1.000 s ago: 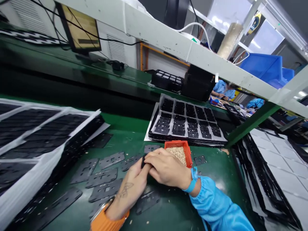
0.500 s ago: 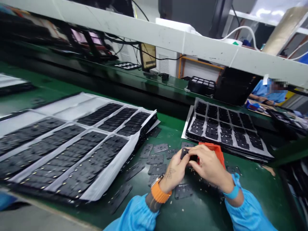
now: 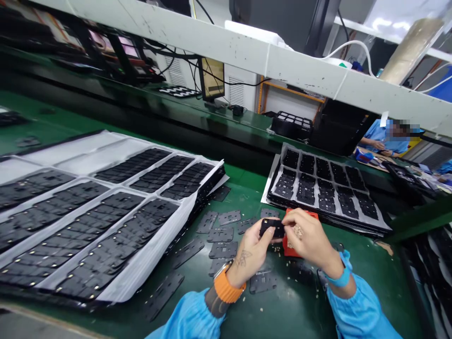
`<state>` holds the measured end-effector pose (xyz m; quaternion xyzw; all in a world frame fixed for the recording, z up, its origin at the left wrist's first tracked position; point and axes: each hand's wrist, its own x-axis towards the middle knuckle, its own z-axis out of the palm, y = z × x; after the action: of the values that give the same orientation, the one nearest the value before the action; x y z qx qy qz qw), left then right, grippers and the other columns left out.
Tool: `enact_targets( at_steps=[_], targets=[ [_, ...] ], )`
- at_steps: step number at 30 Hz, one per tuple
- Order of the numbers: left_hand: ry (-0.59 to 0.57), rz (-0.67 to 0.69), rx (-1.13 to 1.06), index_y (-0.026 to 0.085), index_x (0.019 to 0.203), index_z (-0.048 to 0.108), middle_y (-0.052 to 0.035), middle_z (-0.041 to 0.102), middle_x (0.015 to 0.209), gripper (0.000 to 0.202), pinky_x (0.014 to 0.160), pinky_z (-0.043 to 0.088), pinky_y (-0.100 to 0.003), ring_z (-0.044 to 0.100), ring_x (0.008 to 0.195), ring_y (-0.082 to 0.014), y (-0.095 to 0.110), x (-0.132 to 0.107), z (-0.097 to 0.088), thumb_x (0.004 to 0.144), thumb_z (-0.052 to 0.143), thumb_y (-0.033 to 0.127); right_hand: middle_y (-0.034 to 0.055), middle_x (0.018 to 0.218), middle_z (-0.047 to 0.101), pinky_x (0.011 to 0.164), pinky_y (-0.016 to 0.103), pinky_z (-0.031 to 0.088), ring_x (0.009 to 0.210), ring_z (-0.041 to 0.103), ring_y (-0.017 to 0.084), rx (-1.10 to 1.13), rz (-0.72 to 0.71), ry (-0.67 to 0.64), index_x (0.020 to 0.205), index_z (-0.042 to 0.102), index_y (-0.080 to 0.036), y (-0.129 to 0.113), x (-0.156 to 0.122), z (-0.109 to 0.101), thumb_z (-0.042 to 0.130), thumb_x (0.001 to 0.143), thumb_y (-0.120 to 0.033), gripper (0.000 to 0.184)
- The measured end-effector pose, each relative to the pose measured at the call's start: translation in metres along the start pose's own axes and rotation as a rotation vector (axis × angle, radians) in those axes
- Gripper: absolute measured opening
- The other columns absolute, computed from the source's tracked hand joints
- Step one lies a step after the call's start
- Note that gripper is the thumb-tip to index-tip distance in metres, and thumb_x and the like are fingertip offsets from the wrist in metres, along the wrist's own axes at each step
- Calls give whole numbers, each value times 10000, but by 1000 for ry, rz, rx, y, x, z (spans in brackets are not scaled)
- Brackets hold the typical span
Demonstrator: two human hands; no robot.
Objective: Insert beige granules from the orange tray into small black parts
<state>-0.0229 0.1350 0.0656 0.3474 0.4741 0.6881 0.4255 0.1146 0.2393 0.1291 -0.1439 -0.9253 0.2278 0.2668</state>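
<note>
My left hand is closed on a small black plastic plate, with the thumb lying across its face. A gold-coloured spot shows near the plate's left end. My right hand is in a pinch, its fingertips at the plate's right end; whatever they hold is too small to make out. Below and behind the right hand is a red box of small pale pieces, partly covered by the fingers. Several similar black plates lie loose on the green table, left of and below my hands.
A large white-lined tray holding rows of black plates fills the left side. Another stack of filled trays stands at the back right. Tiny pale bits are scattered near the red box. A white beam crosses above; a person sits far right.
The plate in my left hand now lies flatter and shows more of its face. My right hand has shifted slightly, uncovering pale pieces in the red box. The whole view has moved a little.
</note>
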Motion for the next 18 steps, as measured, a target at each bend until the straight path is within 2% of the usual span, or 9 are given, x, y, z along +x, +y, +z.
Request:
enact_targets(
  at_steps=[3,6,11,18],
  targets=[
    [34,87,173,143,1081,680,-91,726,1074,229,901,542,-348,668,997,-244,-1,0,-2,938,586,295,95,1200,647,980,431,517,1125,592,248,71,-165,-74,1057,599,-205,-16,1,15,520,919,-76,204],
    [67,97,217,146,1065,677,-80,728,1057,204,909,510,-328,658,997,-238,-3,0,-4,917,557,217,124,1278,621,1046,487,499,1218,544,275,11,-195,-127,1098,594,-184,-22,1,25,511,905,-58,245],
    [71,80,246,151,1040,672,-68,726,1015,189,859,504,-301,660,953,-226,-6,2,-4,932,538,229,145,1229,634,1023,520,535,1184,553,285,-52,-219,-69,1211,575,-164,-15,-1,36,470,904,-36,348],
    [79,72,287,161,1021,669,-58,723,1005,187,840,490,-289,649,915,-212,-11,0,-3,962,511,241,135,1190,639,978,508,564,1111,560,289,-84,-200,-36,1243,573,-169,-9,-4,46,453,926,-30,366]
  ],
)
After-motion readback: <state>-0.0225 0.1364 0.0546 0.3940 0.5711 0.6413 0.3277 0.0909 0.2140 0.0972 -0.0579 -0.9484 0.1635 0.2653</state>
